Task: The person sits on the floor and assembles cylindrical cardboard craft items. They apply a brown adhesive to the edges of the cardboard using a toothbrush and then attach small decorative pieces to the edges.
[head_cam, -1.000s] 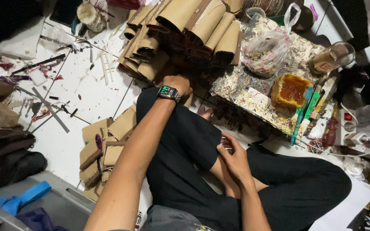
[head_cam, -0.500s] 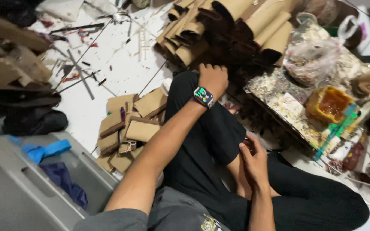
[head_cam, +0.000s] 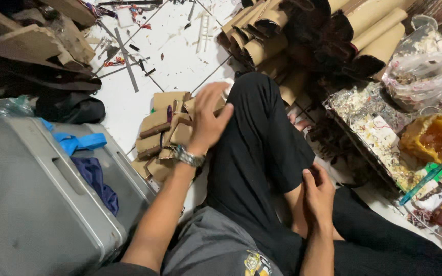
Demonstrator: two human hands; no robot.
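I sit on a white tiled floor (head_cam: pixel 180 61) in black trousers. My left hand (head_cam: pixel 206 122), with a watch on its wrist, hangs with fingers spread over a small heap of flat brown cardboard pieces (head_cam: pixel 164 133) beside my left knee. It holds nothing that I can see. My right hand (head_cam: pixel 317 197) rests on my bare shin by my right knee, fingers curled loosely, and is empty. A stack of brown cardboard tubes (head_cam: pixel 303 36) lies beyond my knee.
A grey plastic bin (head_cam: pixel 31 204) with blue cloth (head_cam: pixel 85 156) in it stands at my left. Wood scraps (head_cam: pixel 31 41) and a dark bag lie at upper left. A tray of foil, bits and an orange tub (head_cam: pixel 431 138) sits at right, with a clear plastic bag (head_cam: pixel 423 71).
My left hand has come back from the cardboard tubes, over my knee, to the flat cardboard pieces at my left. The view has swung left and down. My right hand has stayed on my leg.
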